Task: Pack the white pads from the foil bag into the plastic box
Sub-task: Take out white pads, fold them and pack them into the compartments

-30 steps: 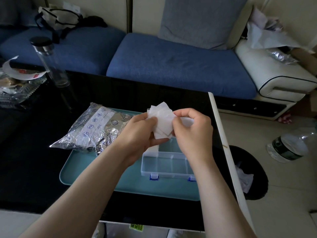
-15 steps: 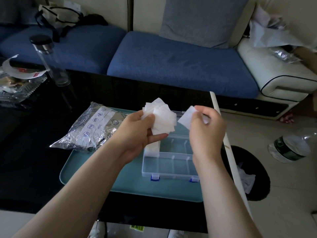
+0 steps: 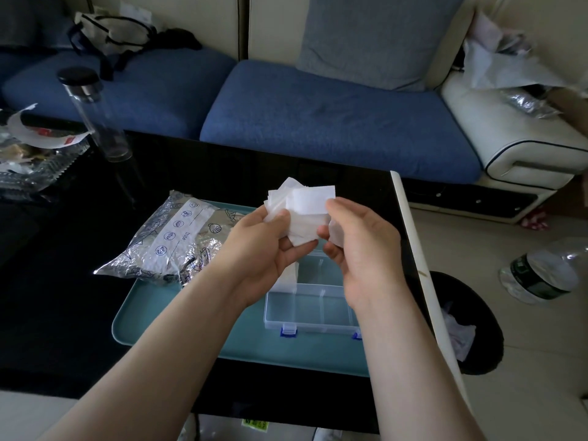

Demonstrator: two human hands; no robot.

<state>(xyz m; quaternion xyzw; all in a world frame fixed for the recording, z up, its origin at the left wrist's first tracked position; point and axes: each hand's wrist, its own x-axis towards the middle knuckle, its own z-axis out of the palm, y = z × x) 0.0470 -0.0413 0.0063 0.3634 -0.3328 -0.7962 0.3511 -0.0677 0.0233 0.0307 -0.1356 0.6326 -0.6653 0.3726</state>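
Observation:
My left hand point(image 3: 257, 249) grips a fanned bunch of white pads point(image 3: 296, 208) above the clear plastic box point(image 3: 310, 308). My right hand point(image 3: 359, 246) pinches pads at the right side of that bunch, with one pad laid across the top. The box lies open on a teal tray point(image 3: 178, 323), its divided compartments showing below my hands; a few white pads stand in a left compartment, partly hidden by my left hand. The crinkled foil bag point(image 3: 173, 240) lies on the tray's left end, apart from both hands.
The tray sits on a black glass table point(image 3: 63, 281) whose white right edge point(image 3: 413, 249) runs past my right hand. A tall glass bottle point(image 3: 95, 116) and wrappers point(image 3: 28, 148) stand at the far left. A black bin point(image 3: 467, 326) and plastic bottle point(image 3: 541, 275) are on the floor right. A blue sofa point(image 3: 318, 116) lies behind.
My right hand had pulled one pad away to the right; now it has come back and meets the bunch in my left hand.

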